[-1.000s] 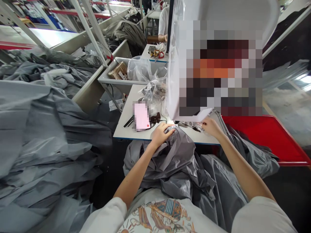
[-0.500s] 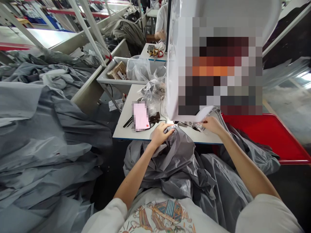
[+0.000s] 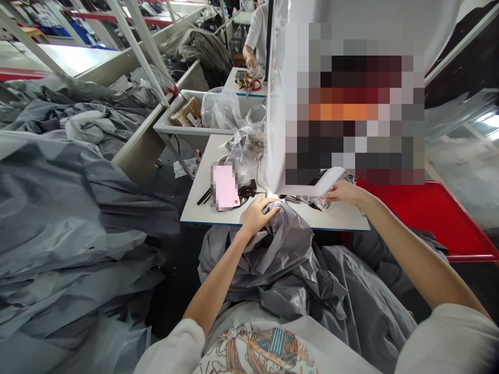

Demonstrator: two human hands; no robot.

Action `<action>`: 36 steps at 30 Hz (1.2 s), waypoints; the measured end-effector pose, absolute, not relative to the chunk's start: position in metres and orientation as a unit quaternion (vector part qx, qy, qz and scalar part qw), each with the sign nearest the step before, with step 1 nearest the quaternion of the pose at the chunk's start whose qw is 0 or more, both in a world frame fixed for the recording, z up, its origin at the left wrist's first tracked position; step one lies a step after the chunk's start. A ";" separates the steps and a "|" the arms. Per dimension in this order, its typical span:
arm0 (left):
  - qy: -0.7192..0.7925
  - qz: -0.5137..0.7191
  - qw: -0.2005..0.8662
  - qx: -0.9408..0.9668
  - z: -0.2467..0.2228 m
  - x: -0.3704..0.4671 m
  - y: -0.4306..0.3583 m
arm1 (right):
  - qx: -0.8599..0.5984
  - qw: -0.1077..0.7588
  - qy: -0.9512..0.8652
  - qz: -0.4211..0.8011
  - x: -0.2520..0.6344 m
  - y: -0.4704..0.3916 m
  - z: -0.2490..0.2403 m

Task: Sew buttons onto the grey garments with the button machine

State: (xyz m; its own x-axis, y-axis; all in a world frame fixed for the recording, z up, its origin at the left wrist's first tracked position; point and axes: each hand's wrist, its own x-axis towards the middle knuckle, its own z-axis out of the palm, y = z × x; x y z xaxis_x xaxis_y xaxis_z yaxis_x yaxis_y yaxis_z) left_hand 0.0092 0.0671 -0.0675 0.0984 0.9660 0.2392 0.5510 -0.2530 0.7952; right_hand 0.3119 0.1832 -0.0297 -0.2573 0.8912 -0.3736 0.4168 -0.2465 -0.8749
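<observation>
Grey shiny fabric lies bunched over my lap and up onto the front edge of the white table. My left hand is closed on its upper fold, thumb and fingers pinching the cloth just below the white machine. To the right, my right hand reaches under the machine's lower edge, at a clear plastic bag with small shiny pieces. Its fingers are drawn together around something too small to make out. A small metal spring-like piece lies between the hands.
A pink phone-shaped item and black sticks lie at the table's left. Behind are plastic bags and a grey bin. A red tray stands right, piled grey fabric left. A co-worker's hand shows beyond.
My right hand has shifted slightly right and up, its forearm swinging outward. My left hand keeps its place on the fabric. The co-worker's arm has moved a little.
</observation>
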 end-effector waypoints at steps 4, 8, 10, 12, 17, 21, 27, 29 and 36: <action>0.549 0.388 0.267 0.690 -0.066 0.009 0.066 | -0.559 0.203 -0.508 0.624 0.312 0.177 -0.025; 0.552 0.384 0.272 0.688 -0.066 0.009 0.066 | -0.576 0.211 -0.506 0.606 0.317 0.164 -0.017; 0.552 0.383 0.274 0.688 -0.067 0.009 0.066 | -0.602 0.228 -0.509 0.572 0.321 0.153 -0.011; 0.551 0.384 0.274 0.688 -0.068 0.008 0.067 | -0.614 0.264 -0.519 0.533 0.322 0.137 -0.003; 0.549 0.389 0.264 0.691 -0.069 0.009 0.066 | -0.564 0.306 -0.613 0.460 0.288 0.094 0.009; 0.556 0.387 0.262 0.688 -0.069 0.009 0.066 | -0.523 0.249 -0.677 0.454 0.236 0.082 -0.001; 0.549 0.383 0.273 0.691 -0.068 0.007 0.067 | -0.501 0.252 -0.699 0.443 0.189 0.098 -0.010; 0.547 0.385 0.276 0.690 -0.067 0.007 0.067 | -0.493 0.274 -0.717 0.410 0.185 0.099 -0.011; 0.543 0.391 0.273 0.691 -0.068 0.006 0.067 | -0.485 0.311 -0.735 0.357 0.183 0.091 -0.020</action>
State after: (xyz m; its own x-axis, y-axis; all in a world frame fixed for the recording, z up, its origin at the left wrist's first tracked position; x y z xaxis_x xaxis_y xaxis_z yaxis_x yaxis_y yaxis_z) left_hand 0.0062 0.0671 -0.0680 0.1049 0.9644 0.2429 0.5374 -0.2605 0.8021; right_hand 0.1831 0.0913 -0.0200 -0.3364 0.9350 0.1118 0.4901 0.2752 -0.8271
